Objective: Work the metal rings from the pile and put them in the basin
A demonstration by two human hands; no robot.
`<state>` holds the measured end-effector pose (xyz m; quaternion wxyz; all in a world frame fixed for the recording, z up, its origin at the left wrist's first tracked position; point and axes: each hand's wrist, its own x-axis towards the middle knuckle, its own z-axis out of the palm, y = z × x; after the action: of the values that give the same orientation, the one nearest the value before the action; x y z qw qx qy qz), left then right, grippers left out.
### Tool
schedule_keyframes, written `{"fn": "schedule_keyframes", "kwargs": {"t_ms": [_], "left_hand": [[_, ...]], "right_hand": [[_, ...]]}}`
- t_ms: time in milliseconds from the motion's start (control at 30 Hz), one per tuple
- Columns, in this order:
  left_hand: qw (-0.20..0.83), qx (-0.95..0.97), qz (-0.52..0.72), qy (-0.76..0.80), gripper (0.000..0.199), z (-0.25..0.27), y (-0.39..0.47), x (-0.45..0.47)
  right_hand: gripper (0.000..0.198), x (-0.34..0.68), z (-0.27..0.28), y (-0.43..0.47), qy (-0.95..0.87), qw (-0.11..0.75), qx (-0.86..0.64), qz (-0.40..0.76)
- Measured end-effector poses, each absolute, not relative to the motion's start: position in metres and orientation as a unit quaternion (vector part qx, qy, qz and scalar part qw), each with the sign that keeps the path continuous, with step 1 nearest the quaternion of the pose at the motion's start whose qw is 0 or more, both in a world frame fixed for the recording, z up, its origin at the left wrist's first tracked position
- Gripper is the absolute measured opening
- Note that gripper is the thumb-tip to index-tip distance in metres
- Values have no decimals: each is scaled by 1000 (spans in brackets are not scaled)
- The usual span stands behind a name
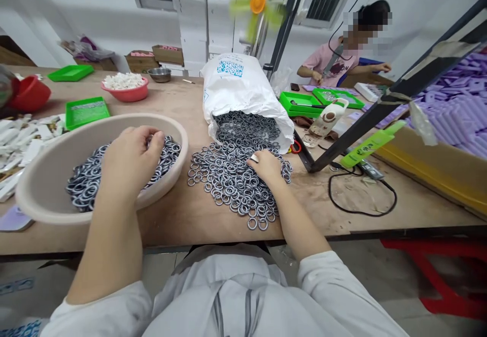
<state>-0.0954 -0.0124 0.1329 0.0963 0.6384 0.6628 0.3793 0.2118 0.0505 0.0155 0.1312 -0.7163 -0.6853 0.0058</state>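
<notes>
A large beige basin on the left holds many grey metal rings. My left hand is over these rings, thumb close to the curled fingers; its fingertips, and whatever they hold, are hidden. Loose metal rings spill across the table from the mouth of a white sack, which lies tipped toward me. At the right side of this pile, my right hand has its fingers curled down around some rings. A white band is wrapped on one finger.
White pieces lie left of the basin. Behind it are a green tray and a pink bowl. A dark metal post slants up at right, near a black cable. A co-worker sits far right.
</notes>
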Motion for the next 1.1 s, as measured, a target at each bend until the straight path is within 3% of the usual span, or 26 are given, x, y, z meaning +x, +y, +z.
{"fn": "schedule_keyframes", "kwargs": {"t_ms": [67,133,267,333,467,600,767,1100], "left_hand": [[-39,644,210,735,49,133,-10,-107],[-93,645,118,750,59,130,-9,-108],[-115,699,158,688,56,122,-12,-83],[-63,748,217,624,47,114,-13,-59],[156,794,288,512,34,80,-1,-7],[309,719,395,481,24,36,21,20],[453,612,463,453,26,11,28,23],[638,429,504,393,46,19,23,29]], "right_hand": [[32,209,16,50,-696,114,-709,13],[29,206,16,49,-699,101,-708,14],[27,204,13,50,-703,96,-705,20],[25,204,12,51,-701,104,-705,27],[29,208,12,53,-699,188,-684,84],[40,203,14,47,-695,379,-524,314],[54,178,13,33,-614,439,-406,515],[46,162,8,27,-628,518,-419,403]]}}
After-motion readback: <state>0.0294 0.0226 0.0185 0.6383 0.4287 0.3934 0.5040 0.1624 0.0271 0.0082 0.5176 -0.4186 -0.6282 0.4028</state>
